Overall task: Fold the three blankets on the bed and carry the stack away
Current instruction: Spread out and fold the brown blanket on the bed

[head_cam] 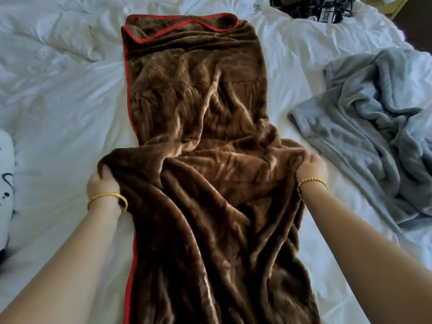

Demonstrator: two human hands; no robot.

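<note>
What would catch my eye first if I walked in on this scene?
The long brown blanket with red trim, stretched down the middle of the white bed, dominates the view. The left hand and right hand, each with a gold bracelet at the wrist, grip its sides partway along. To the right lies a crumpled grey blanket, not yet folded.

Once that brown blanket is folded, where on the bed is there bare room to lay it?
Widest bare sheet lies left of the brown blanket, beyond the left hand. A narrower strip runs between it and the crumpled grey blanket. The right side is crowded: the grey blanket, and dark clutter at the far corner.
</note>
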